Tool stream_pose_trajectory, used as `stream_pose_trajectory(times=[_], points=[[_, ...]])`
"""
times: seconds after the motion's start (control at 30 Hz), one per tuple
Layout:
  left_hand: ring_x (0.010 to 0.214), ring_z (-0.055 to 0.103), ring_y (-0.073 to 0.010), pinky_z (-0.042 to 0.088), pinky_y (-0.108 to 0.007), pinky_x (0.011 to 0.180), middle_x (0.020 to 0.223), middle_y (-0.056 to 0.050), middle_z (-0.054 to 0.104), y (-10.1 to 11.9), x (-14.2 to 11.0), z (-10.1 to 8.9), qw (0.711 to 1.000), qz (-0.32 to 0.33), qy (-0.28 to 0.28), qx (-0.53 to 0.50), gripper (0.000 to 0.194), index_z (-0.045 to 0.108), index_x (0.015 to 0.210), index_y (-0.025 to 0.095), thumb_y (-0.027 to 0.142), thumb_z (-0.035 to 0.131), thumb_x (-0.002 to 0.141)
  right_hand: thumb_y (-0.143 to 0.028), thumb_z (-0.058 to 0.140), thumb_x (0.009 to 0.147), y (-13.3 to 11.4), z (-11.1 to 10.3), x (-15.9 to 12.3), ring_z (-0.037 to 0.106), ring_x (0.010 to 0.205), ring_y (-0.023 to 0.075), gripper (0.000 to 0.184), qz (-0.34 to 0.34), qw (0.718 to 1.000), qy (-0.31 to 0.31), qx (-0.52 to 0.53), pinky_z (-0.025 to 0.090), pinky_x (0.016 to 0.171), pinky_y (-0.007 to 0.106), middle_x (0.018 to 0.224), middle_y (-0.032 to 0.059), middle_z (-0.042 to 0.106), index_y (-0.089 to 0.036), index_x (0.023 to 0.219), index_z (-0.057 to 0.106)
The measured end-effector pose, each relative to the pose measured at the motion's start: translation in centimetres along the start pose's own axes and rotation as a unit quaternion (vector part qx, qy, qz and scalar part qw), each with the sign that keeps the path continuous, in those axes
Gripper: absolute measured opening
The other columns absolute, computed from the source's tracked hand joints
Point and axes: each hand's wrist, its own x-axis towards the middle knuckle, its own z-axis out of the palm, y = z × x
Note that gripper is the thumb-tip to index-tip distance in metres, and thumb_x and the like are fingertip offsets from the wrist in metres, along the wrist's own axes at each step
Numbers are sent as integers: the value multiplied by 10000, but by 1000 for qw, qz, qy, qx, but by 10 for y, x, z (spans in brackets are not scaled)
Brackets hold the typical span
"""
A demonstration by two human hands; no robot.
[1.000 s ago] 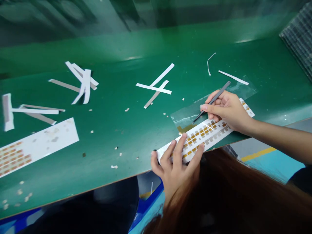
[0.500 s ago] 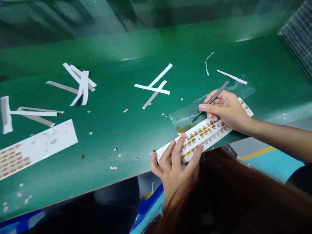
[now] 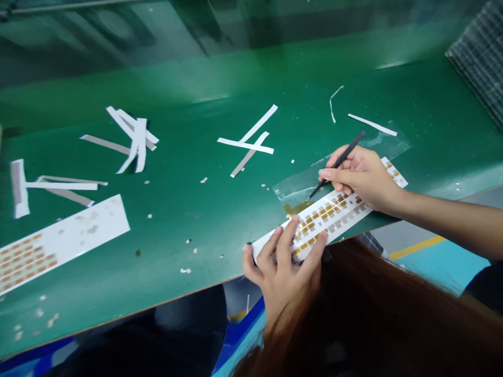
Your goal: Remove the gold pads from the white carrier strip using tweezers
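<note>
Head view: white strip (image 3: 334,215) with amber and grey squares lies under the spread-open left hand (image 3: 283,277), right hand (image 3: 363,178) pinching tweezers (image 3: 338,164).

Matt metal tweezers (image 3: 349,150), glossy green benchtop (image 3: 196,220)

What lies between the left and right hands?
Head view: a white strip of gold and grey pads spans from the left hand to the right hand.
</note>
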Motion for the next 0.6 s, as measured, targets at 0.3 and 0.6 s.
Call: stream_pose_trajectory(times=[0.3,0.6], points=[[1191,464,-281,136,-616,1041,1307,-69,531,-2,-1,-4,999,43,-9,32,321,621,1038,348,264,677,733,-293,789,628,-14,-9,-17,444,402,33,335,-6,998,10,58,272,329,173,585,-24,604,-173,727,492],[1212,490,-278,210,-504,1094,1205,-82,610,5,7,-5,996,77,-42,-27,246,600,1022,182,201,588,777,-243,778,652,5,-20,-41,452,371,50,288,5,1000,-23,19,310,319,148,445,-62,523,-172,719,507]])
